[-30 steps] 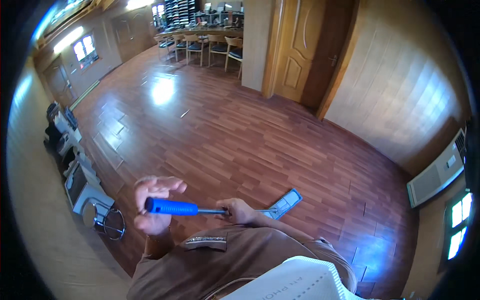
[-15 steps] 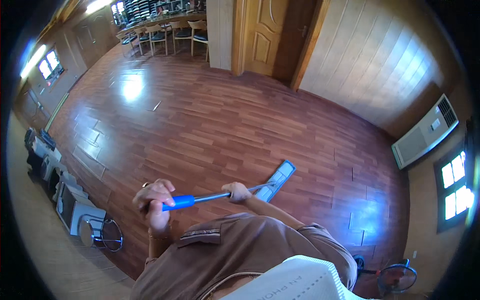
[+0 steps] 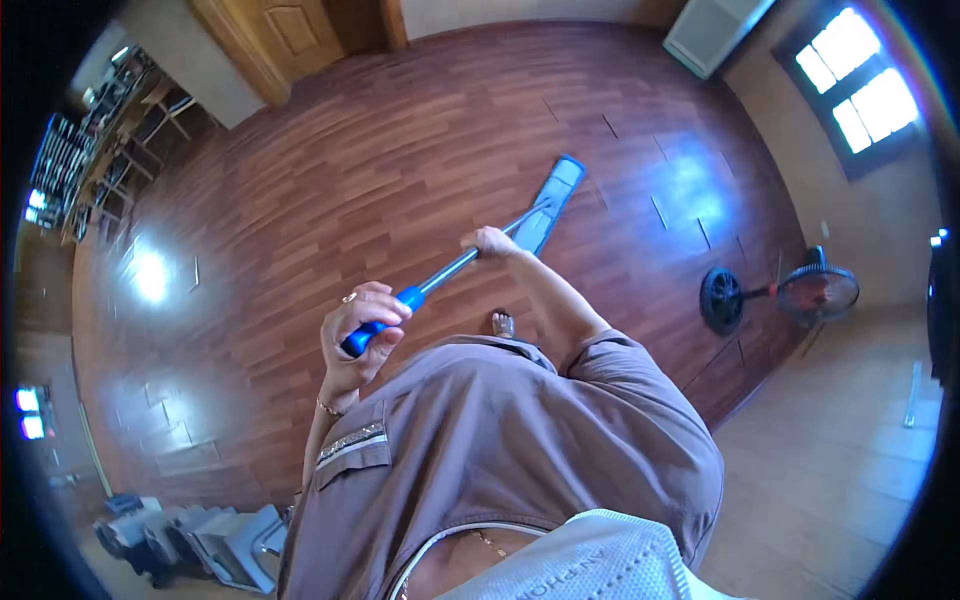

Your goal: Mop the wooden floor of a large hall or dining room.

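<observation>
A flat mop [image 3: 447, 272] slants across in front of me, its metal pole running from a blue handle grip to a light-blue rectangular head [image 3: 549, 205]. The head lies flat on the wooden floor [image 3: 420, 150], ahead and a little to the right. My left hand [image 3: 362, 328], with a ring on one finger, is closed round the blue grip at the upper end. Farther down, my right hand [image 3: 490, 243] wraps round the bare pole, the arm stretched forward. A sandalled foot [image 3: 503, 324] shows just beyond my shirt.
A standing fan [image 3: 728, 299] with a round black base is on the right, near the window wall. A white floor unit [image 3: 712, 38] stands at the far wall. Chairs and a counter [image 3: 125, 160] line the far left. Grey and white appliances [image 3: 225, 540] sit at the lower left.
My view has turned right and tilted downward, bringing the fan more fully into sight. Both hands keep their hold on the mop, and its head still rests on the floor.
</observation>
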`<move>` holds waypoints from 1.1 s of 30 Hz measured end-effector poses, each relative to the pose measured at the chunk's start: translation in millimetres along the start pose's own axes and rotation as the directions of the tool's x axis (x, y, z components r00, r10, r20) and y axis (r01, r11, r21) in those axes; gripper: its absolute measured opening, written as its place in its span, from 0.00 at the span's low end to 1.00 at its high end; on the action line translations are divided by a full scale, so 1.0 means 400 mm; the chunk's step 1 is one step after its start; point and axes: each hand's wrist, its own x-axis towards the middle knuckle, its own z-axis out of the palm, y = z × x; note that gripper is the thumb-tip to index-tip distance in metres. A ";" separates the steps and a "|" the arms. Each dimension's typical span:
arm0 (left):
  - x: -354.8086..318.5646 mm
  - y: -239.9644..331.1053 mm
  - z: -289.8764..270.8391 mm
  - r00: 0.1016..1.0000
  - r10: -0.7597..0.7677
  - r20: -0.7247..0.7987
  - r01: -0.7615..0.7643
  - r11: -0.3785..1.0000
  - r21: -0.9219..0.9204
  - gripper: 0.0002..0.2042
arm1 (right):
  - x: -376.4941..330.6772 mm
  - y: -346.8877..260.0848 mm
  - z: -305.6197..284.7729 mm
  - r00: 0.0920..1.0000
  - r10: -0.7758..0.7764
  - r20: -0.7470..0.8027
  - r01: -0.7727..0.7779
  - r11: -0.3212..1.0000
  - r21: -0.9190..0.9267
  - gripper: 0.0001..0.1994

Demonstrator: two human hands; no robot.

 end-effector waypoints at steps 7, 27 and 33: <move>0.123 -0.052 0.119 0.947 -0.035 0.320 0.088 0.984 -0.153 0.09 | -0.248 0.069 -0.088 0.941 0.314 -0.125 -0.323 0.945 -0.058 0.05; 0.411 -0.127 0.389 0.454 0.096 0.886 0.513 0.784 -0.349 0.20 | -0.643 -0.065 -0.217 0.534 0.730 -0.426 -0.726 0.654 0.213 0.05; 0.456 -0.085 0.424 0.568 -0.007 0.823 0.450 0.840 -0.304 0.12 | -0.624 0.013 -0.279 0.662 0.569 -0.488 -0.633 0.773 0.043 0.06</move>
